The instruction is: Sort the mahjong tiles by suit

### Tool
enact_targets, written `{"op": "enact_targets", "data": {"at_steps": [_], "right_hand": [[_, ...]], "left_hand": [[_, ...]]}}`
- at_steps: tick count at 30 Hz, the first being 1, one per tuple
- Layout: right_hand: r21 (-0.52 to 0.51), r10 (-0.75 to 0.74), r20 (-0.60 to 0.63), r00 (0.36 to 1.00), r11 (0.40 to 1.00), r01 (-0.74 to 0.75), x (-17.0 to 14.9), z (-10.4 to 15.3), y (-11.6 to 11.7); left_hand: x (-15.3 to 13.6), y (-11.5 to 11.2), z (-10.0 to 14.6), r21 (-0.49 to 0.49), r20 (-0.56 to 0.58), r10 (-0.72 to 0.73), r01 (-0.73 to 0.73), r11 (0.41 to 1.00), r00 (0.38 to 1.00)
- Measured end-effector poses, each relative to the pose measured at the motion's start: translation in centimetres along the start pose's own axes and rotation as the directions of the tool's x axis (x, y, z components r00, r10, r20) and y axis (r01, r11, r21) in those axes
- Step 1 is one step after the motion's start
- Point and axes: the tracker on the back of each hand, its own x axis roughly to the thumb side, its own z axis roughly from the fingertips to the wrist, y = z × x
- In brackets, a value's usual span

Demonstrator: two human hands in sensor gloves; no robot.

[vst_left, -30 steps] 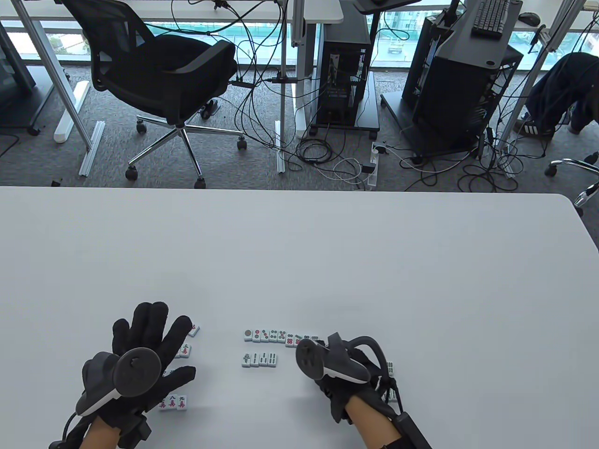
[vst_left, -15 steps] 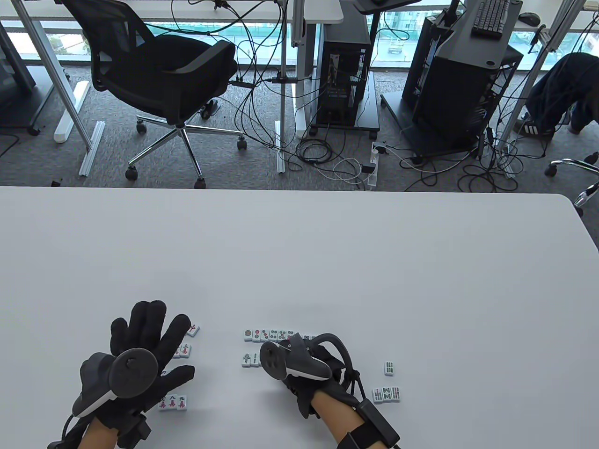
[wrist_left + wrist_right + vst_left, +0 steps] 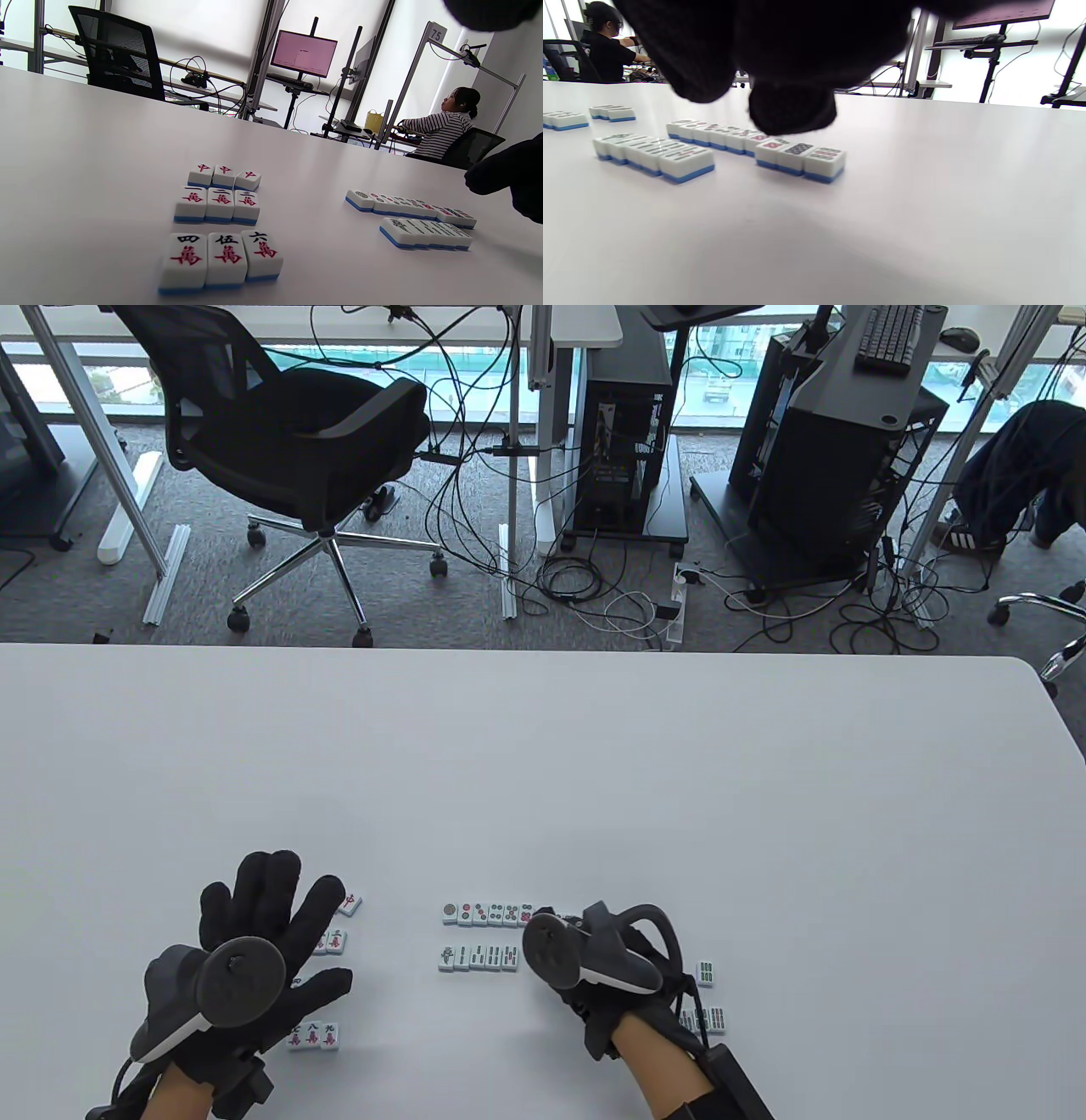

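Left hand [image 3: 246, 959]: flat on the worktop [image 3: 543, 780], fingers spread, covering most of the character tiles [image 3: 220, 231].
Right hand [image 3: 611, 976]: fingers hidden under its tracker; spread or pinching, cannot tell.
Dot row [image 3: 492, 913]: right end hidden behind the right hand.
Bamboo row [image 3: 479, 957]: fully visible, just below the dot row.
Loose bamboo tiles [image 3: 706, 997]: partly hidden by the wrist.

Far table [image 3: 543, 763] open; tile rows [image 3: 479, 957] near.

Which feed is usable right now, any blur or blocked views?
Table view: sharp, even daylight. Left wrist view: character tiles crisp, dot row softer. Right wrist view: right hand dark and blurred across the top, bamboo row slightly soft.
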Motion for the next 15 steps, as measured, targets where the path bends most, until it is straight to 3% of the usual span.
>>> {"op": "enact_targets", "data": {"at_steps": [8, 15], "right_hand": [[0.106, 0.069, -0.238, 0.969, 0.993, -0.044, -7.9, 3.1, -0.3], [0.263, 0.155, -0.306, 0.939, 0.962, -0.073, -10.3, 4.7, 2.0]], "left_hand": [[0.0, -0.1, 0.0, -0.004, 0.0, -0.008, 0.008, 1.0, 1.0], [0.0, -0.3, 0.0, -0.014, -0.003, -0.015, 0.015, 1.0, 1.0]]}}
